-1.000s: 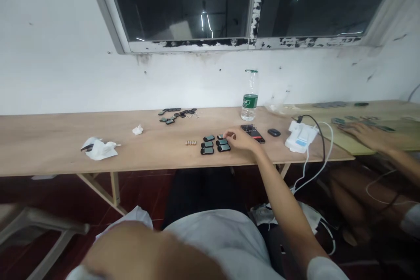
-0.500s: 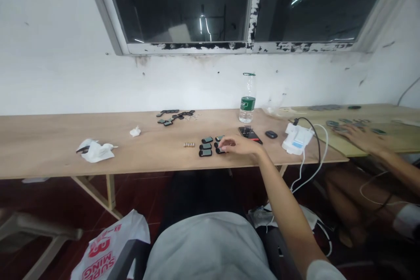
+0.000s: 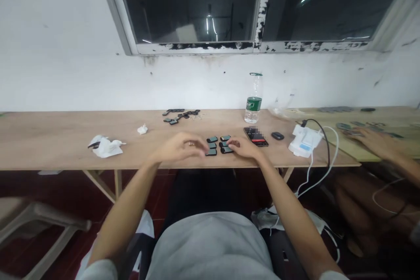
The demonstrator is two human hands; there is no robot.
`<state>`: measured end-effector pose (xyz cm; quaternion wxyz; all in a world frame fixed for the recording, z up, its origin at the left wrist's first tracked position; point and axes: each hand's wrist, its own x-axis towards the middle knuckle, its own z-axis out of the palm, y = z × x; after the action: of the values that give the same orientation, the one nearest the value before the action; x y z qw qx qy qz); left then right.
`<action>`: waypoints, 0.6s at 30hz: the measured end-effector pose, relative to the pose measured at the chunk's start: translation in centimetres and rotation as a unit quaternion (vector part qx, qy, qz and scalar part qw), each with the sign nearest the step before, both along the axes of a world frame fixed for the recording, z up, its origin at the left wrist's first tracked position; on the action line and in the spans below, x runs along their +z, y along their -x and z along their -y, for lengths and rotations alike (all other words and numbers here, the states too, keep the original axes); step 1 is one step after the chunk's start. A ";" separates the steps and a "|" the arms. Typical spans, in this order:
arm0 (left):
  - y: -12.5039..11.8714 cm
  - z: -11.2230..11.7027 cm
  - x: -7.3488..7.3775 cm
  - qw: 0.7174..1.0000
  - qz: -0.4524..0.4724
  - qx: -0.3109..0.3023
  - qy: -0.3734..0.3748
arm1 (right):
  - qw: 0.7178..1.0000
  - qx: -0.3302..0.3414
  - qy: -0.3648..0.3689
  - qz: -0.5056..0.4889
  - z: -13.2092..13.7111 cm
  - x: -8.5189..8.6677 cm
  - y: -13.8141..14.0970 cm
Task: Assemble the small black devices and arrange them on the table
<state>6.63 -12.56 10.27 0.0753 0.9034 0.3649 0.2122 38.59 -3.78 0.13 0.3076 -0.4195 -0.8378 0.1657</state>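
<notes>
Six small dark devices with grey-green screens [image 3: 218, 145] lie in two columns near the front edge of the wooden table [image 3: 59, 140]. My right hand [image 3: 243, 147] lies palm down beside them, its fingertips touching the right column. My left hand [image 3: 180, 147] hovers palm down just left of them, fingers stretched towards the left column. It covers the spot where a short row of small brass pieces lay. Neither hand visibly lifts anything.
Behind the devices are a phone [image 3: 256, 136], a dark oval object [image 3: 277, 135], a water bottle [image 3: 253, 105] and a white charger with cables [image 3: 305, 143]. More dark parts [image 3: 179, 116] lie at the back, tissues [image 3: 105, 147] to the left. Another person's hand [image 3: 374, 141] works at the right.
My left hand has come up from below onto the table beside the devices. My right hand has shifted slightly right within the group; the view has swung a little.
</notes>
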 end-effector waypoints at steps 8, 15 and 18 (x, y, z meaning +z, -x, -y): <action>-1.0 -9.0 -7.0 0.975 -0.105 0.180 -0.072 | 0.997 0.029 0.065 0.025 1.2 1.5 -1.0; -0.4 -8.8 -8.7 0.977 -0.100 0.171 -0.081 | 0.994 0.043 0.095 0.030 1.2 1.7 -0.6; -0.7 -8.8 -9.1 0.976 -0.100 0.174 -0.082 | 0.995 0.016 0.091 0.040 1.1 1.5 -0.1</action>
<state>7.31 -3.75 1.17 -0.0736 0.8460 0.5033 0.1600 38.70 -4.90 1.61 0.2315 -0.4385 -0.8375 0.2295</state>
